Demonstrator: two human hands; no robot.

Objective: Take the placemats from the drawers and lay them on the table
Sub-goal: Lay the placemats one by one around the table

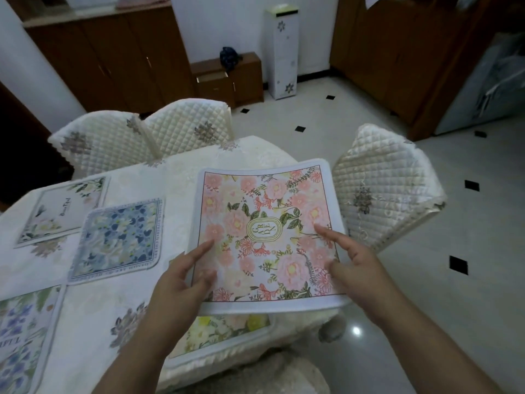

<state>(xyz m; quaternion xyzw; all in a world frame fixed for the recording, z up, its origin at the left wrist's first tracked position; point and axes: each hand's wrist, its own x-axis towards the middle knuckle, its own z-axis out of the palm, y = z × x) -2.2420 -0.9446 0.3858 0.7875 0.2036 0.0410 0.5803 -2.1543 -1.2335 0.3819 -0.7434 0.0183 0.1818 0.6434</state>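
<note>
Placemats are the business of this moment, and the one in hand is a pink floral rectangular placemat (267,237) with a white border and an oval "GARDEN" emblem at its middle. It is held up above the near right part of the cream embroidered tablecloth-covered table (136,314), its far edge curling upward, and it is not yet lying flat.

The left hand (181,280) grips the pink mat's near left edge, thumb on top, index finger stretched along the print. The right hand (355,263) holds its near right edge the same way, thumb on the print and index finger pointing across the flowers.

Left of the pink mat, a blue floral square placemat (119,240) lies flat on the cloth; beyond that lies a grey placemat with white flowers (65,209). Nearer and further left is a purple-and-green floral placemat (25,336). Directly beneath the pink mat's near edge lies a yellow floral placemat (221,334).

The step in hand appears to be laying this mat. Next it likely wants carrying to bare cloth beyond the yellow one, then lowering and smoothing flat.
</note>
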